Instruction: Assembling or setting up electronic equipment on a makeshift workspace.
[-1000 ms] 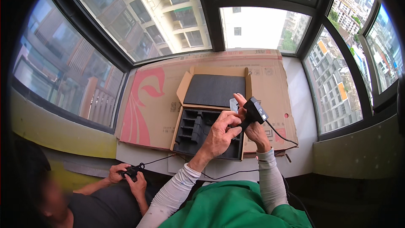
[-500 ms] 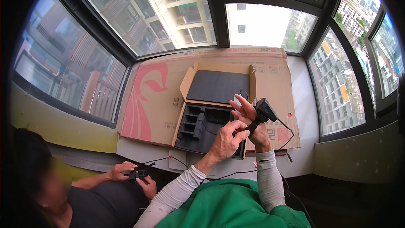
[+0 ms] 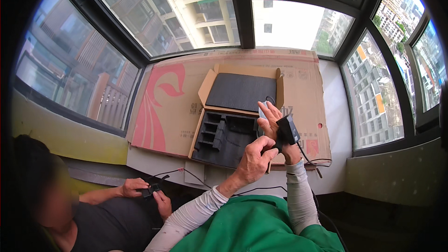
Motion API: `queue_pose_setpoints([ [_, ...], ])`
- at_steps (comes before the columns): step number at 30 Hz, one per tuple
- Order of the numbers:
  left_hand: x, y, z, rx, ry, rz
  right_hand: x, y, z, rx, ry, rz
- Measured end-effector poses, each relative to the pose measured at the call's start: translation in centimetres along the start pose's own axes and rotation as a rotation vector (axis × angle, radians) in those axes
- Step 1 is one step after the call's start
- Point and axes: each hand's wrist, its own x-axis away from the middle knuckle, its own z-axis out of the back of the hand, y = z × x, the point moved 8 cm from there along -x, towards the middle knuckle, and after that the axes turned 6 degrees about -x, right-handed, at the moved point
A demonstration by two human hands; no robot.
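Note:
A small black box-shaped device (image 3: 288, 129) with a cable sits on my right wrist, held by a black strap (image 3: 279, 145). My right hand (image 3: 269, 120) is raised with its fingers stretched out and holds nothing. Thumb and forefinger of my left hand (image 3: 254, 159) pinch at the strap on the inner side of that wrist; the gripped end is mostly hidden by the fingers. Behind both hands lies an opened cardboard box (image 3: 198, 136) with a black foam insert (image 3: 224, 151) cut into compartments.
Under the box is a large flat cardboard sheet (image 3: 175, 112) with pink print, on a pale window ledge (image 3: 333, 95). To my left, a person's hands (image 3: 135, 187) hold another black device (image 3: 150, 190). Dark cables (image 3: 261, 188) run along the ledge's front. Framed windows surround the ledge.
My right hand has turned and the device with it, showing a different side. My left hand has moved slightly down and right, closer to the wrist, still pinching at the strap.

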Motion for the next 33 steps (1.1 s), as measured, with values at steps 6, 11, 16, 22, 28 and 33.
queue_pose_setpoints([
  [6,0.1,-0.7,-0.9,-0.130,-0.036,-0.180,0.8,2.3,-4.6,-1.277,-0.171,-0.275],
  [11,0.3,-2.2,0.1,-0.134,-0.045,-0.100,-0.2,0.4,-1.0,-0.589,0.171,0.024],
  [16,0.4,-2.6,0.1,-0.046,-0.053,-0.036,-1.0,0.0,-0.8,0.356,0.242,0.038],
  [22,-0.2,-3.0,-0.4,0.067,-0.104,-0.043,-2.3,0.2,-2.6,-0.954,0.097,-0.240],
  [28,0.6,-3.6,-1.4,0.206,-0.237,0.184,-3.9,3.3,-1.5,-0.929,0.333,-0.290],
  [33,-0.9,-2.4,-1.5,0.036,-0.263,-0.053,-3.7,3.3,-2.8,0.293,0.044,-0.016],
])
